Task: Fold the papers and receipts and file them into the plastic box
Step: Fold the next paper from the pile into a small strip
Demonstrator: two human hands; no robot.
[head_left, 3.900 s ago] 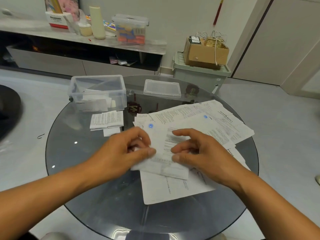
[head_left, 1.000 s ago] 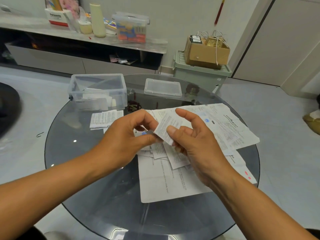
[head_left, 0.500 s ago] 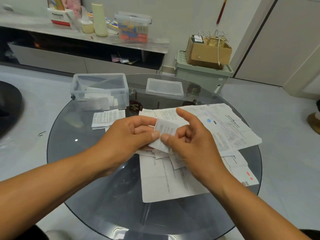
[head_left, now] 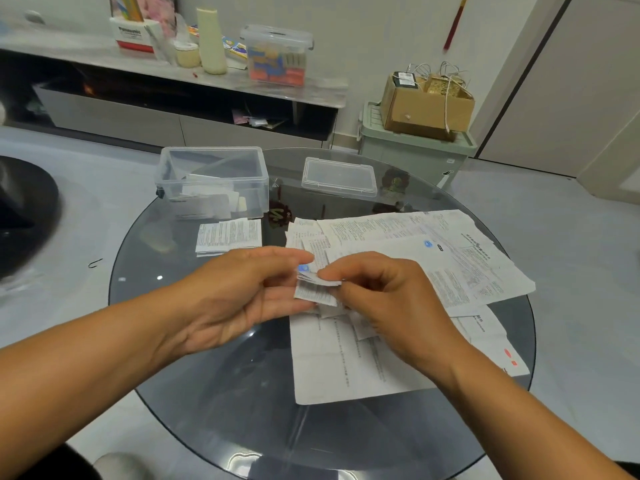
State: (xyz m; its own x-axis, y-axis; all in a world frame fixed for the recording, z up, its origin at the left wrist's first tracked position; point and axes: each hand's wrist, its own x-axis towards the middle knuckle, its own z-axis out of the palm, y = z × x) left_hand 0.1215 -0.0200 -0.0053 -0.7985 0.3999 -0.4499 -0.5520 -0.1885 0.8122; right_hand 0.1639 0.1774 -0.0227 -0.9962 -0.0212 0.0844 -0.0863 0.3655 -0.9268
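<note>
A small folded receipt (head_left: pixel 317 287) hangs just above the round glass table (head_left: pixel 207 393), held between both hands. My left hand (head_left: pixel 242 296) lies palm up beside it, with the thumb on top of the fold and the fingers underneath. My right hand (head_left: pixel 384 299) pinches the receipt's right edge with curled fingers. Below and behind them spreads a pile of unfolded papers (head_left: pixel 433 258). The clear plastic box (head_left: pixel 212 181) stands open at the table's far left with folded papers inside. A folded stack (head_left: pixel 228 235) lies in front of the box.
The box's clear lid (head_left: pixel 339 176) lies at the far middle of the table. Beyond the table are a green bin (head_left: pixel 415 150) carrying a cardboard box and a long low shelf (head_left: pixel 173 74) with bottles and containers. A dark round object (head_left: pixel 24 209) sits left.
The large sheet has been folded down into a small packet. Over the last second both hands lowered it and my right hand shifted to pinching its right edge.
</note>
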